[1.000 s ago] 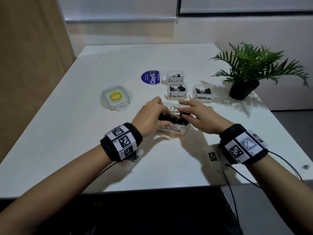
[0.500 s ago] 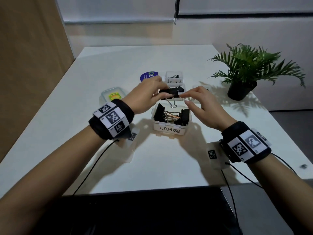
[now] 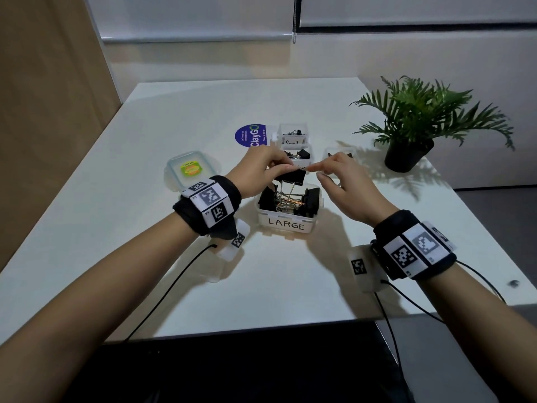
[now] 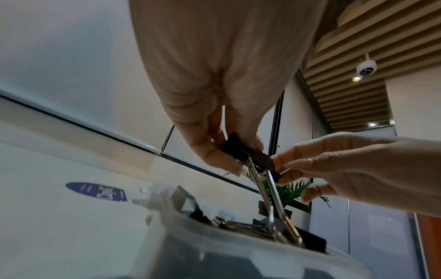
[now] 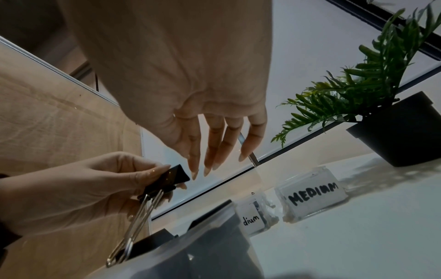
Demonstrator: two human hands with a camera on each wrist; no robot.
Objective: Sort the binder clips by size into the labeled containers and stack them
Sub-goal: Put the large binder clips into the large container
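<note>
Black binder clip (image 3: 291, 177) pinched by left hand (image 3: 261, 170), right hand (image 3: 345, 181) fingertips alongside

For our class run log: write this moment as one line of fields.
left hand: pinches binder clip | right hand: fingertips at clip's end | clip: above LARGE container, wire handles hanging down

I read this as office or meeting room. White table (image 3: 174, 117) against pale wall, roller blinds (image 3: 197, 16) pulled down behind it. Wood panel (image 3: 43, 97) on left side. Potted fern (image 3: 421, 120) on table corner (looks artificial, can't confirm). Slatted wood ceiling (image 4: 353, 62) with recessed spotlights and dome security camera (image 4: 366, 67). Round blue sticker (image 3: 251, 135) on tabletop.
</note>
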